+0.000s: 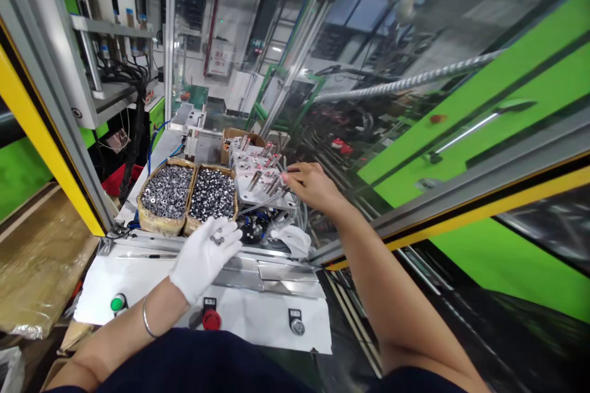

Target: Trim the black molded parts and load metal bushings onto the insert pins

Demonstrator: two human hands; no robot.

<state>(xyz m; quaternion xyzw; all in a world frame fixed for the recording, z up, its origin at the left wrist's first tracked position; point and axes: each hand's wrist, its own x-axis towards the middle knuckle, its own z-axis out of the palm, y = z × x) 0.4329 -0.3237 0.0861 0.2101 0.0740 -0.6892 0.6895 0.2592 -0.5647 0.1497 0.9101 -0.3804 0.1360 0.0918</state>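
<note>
My left hand (205, 256), in a white glove, is turned palm up with its fingers stretched out. Several small metal nuts (217, 237) rest on its palm. Bare and ungloved, my right hand (310, 185) reaches to the right side of a metal fixture plate (249, 163). Thumb and fingers come together by an upright metal pin (275, 184) there; whatever they pinch is too small to make out. Just beyond my left hand stand two lined boxes, one with dull grey ring-shaped parts (166, 190), the other with shiny small metal parts (212, 193).
A panel in front carries a green button (118, 303), a red button (211, 319) and a silver switch (297, 325). Yellow-edged frame posts (50, 135) flank the opening. White cloth (292, 241) and clear tubes lie below the fixture. A cardboard box (228, 135) stands behind.
</note>
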